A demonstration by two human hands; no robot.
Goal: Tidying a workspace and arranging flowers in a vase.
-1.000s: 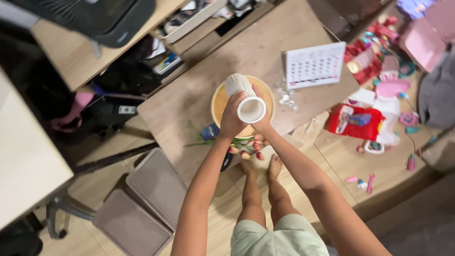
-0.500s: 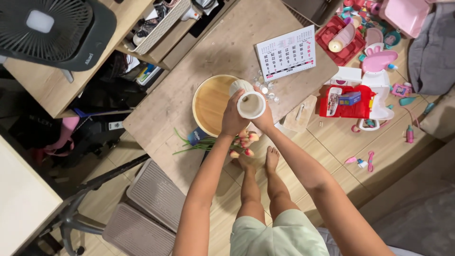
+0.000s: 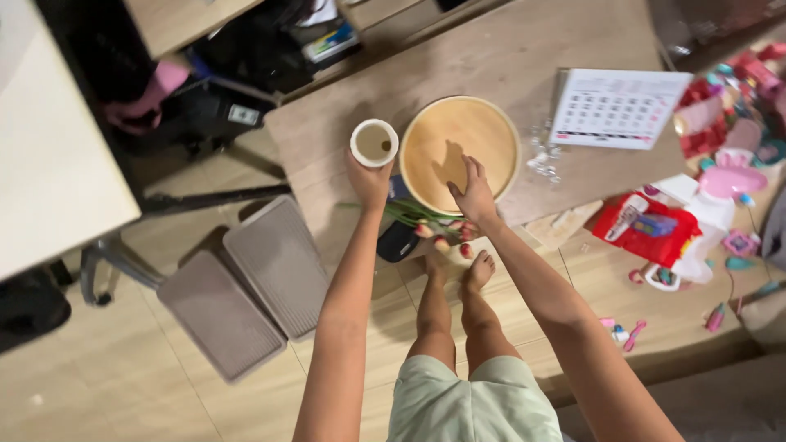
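Note:
My left hand [image 3: 368, 177] grips a white ribbed vase [image 3: 374, 143], held upright over the left part of a low wooden table [image 3: 344, 123]; I look straight down into its mouth. My right hand [image 3: 472, 191] is spread open above the near edge of a round wooden tray [image 3: 458, 139] and holds nothing. A bunch of tulips [image 3: 434, 232] with pink buds and green stems lies at the table's near edge, just below both hands. A dark flat object [image 3: 399, 242] sits beside the flowers.
A desk calendar [image 3: 618, 108] stands at the table's right, with small clear beads [image 3: 542, 160] beside it. Toys and a red box [image 3: 643, 223] litter the floor at right. Two grey stools [image 3: 246, 286] stand left of my legs. A white desk [image 3: 49, 164] fills the left.
My right hand has let go of the vase and now hovers over the tray. My left hand carried the vase left, off the tray. The view shifted.

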